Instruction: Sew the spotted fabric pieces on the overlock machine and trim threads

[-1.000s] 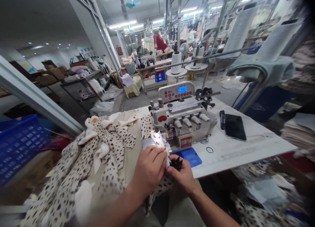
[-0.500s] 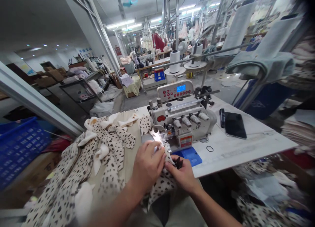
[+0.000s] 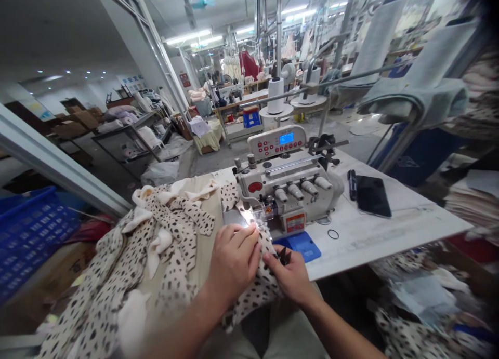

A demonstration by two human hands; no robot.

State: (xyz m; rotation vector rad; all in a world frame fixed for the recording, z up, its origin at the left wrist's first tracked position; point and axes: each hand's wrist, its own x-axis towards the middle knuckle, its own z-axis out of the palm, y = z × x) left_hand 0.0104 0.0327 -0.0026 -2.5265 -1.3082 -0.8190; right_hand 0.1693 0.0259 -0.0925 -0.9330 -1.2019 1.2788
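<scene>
The person's left hand [image 3: 234, 260] was laid over a cream garment with black spots [image 3: 175, 291], its fingers together and pressed downward on the cloth. This pressure appeared to keep the layers flat against the work surface. The right hand [image 3: 290, 281] stood just to the right of the left hand, with its fingers together and their tips at the garment's edge; whether they pinched the cloth could not be determined. A small black spiked object [image 3: 285, 255], too small to identify, lay just beyond the right hand's fingertips.

The 2 hands held a narrow section of the garment between them. That section ran forward from the person's lap, past the left hand's fingertips, to the presser foot [image 3: 255, 216] of an overlock sewing machine [image 3: 286, 185], which stood ahead of both hands. The garment's bulk lay in loose folds to the left of the left hand, with its long axis running from near the person's body toward the machine, a placement that left the section between the hands free to be guided.
</scene>
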